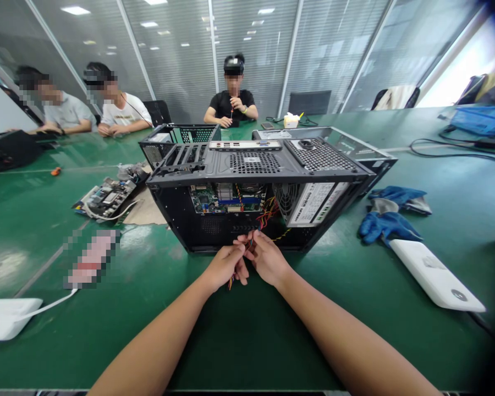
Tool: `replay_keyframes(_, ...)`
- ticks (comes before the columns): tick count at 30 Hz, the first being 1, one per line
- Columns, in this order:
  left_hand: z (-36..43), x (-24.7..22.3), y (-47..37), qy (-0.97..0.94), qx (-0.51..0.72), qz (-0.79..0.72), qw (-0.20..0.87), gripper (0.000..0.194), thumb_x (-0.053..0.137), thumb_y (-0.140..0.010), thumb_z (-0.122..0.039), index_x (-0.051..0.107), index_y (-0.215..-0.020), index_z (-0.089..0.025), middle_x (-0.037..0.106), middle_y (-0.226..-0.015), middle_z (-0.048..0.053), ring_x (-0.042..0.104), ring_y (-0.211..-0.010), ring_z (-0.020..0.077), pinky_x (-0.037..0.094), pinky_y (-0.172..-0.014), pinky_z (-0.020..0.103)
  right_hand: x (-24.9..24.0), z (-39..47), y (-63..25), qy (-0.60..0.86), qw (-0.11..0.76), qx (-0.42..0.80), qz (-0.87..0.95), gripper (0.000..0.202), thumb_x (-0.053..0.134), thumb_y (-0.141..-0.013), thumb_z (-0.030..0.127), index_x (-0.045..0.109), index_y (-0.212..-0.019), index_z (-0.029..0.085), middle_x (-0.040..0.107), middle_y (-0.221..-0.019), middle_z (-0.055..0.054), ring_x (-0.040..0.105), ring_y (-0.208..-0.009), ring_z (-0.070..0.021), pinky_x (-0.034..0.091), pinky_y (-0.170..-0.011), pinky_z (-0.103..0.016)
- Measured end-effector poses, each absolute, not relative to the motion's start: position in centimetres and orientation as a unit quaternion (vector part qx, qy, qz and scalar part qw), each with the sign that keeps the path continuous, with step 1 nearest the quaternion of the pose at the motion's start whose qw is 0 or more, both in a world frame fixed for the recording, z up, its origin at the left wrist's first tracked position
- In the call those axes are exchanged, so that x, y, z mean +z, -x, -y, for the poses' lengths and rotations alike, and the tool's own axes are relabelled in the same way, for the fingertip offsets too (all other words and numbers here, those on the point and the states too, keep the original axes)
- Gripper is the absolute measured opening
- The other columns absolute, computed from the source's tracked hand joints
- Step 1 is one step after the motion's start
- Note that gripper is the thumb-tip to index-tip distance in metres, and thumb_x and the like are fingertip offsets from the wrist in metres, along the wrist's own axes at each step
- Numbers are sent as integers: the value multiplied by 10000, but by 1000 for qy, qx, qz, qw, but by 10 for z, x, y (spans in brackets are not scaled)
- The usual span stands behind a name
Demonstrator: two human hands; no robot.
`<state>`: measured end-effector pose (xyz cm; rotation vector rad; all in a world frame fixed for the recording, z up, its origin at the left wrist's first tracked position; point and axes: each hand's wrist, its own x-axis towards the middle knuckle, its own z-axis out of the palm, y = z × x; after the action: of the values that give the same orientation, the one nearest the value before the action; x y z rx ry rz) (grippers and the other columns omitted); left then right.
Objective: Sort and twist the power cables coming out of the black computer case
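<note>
A black computer case (214,175) stands on the green table with its side open toward me. Inside it are a motherboard (209,199), and a power supply (315,204) with a fan grille at the right. Red, yellow and black power cables (268,212) run from the power supply down to the case's front edge. There my left hand (226,265) is closed around part of the bundle, with coloured wire ends showing below its fingers. Close beside it, my right hand (268,258) pinches the same cables. The fingers hide the connectors.
Left of the case lie a loose circuit board (109,192), a blurred-out phone (93,258) and a white power bank (8,319). Blue gloves (390,228) and another white power bank (437,275) are on the right. Three people sit across the table.
</note>
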<state>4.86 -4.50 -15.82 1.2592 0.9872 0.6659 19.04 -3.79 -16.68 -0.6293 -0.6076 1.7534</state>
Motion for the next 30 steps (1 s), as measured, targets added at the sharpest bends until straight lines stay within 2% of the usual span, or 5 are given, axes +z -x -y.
replay_keyframes(5, 39, -153, -49, -370, 336, -357, 789, 418, 483, -911, -442, 640, -940, -57, 691, -714, 109, 657, -512, 160, 431, -439, 202, -164, 41, -191, 186, 512, 800, 252, 233, 613, -860, 453, 532, -861, 235, 631, -674, 61, 458, -359, -93, 485, -407, -306)
replay_keyframes(10, 36, -147, -48, -255, 312, -330, 853, 345, 414, -966, -268, 666, -940, -33, 698, -748, 120, 663, -571, 131, 486, -487, 182, -163, 39, -192, 192, 520, 801, 225, 219, 610, -869, 413, 530, -813, 217, 718, -939, -15, 447, -387, -65, 466, -398, -268)
replay_keyframes(15, 38, -151, -49, -245, 316, -310, 863, 257, 459, -950, -180, 671, -973, -37, 700, -762, 107, 660, -578, 119, 505, -508, 180, -165, 37, -193, 211, 531, 792, 213, 212, 608, -872, 396, 556, -799, 204, 726, -988, -42, 641, -625, -130, 477, -463, -236)
replay_keyframes(21, 42, -160, -51, -234, 344, -289, 862, 201, 574, -914, -241, 671, -953, -69, 654, -703, 55, 648, -584, 117, 506, -552, 203, -163, 37, -195, 213, 510, 804, 221, 233, 554, -901, 425, 524, -794, 220, 729, -859, -15, 530, -417, -98, 449, -383, -238)
replay_keyframes(30, 47, -153, -64, -158, 317, -188, 916, 176, 666, -851, -249, 604, -836, -85, 516, -604, -17, 488, -508, 56, 419, -551, 181, -162, 37, -196, 218, 507, 807, 211, 251, 570, -880, 460, 509, -803, 229, 714, -1042, -34, 689, -918, -194, 555, -525, -265)
